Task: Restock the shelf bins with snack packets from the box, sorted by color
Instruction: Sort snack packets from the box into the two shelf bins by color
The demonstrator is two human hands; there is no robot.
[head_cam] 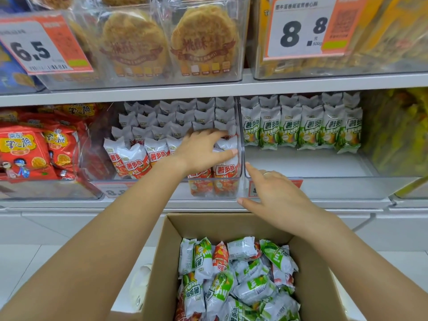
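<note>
My left hand (203, 150) grips a red packet (225, 158) in the red bin (240, 144). Right hand (275, 193) open, empty, at its 4 o'clock. Box (162, 262) at 6 holds mixed packets (238, 279).

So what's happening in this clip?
A person is restocking clear shelf bins from a cardboard box of mixed red and green snack packets. The left hand is in the red-packet bin, on a packet in the front row. The right hand hovers open and empty at the front of the green-packet bin, which has only rows at the back.
</note>
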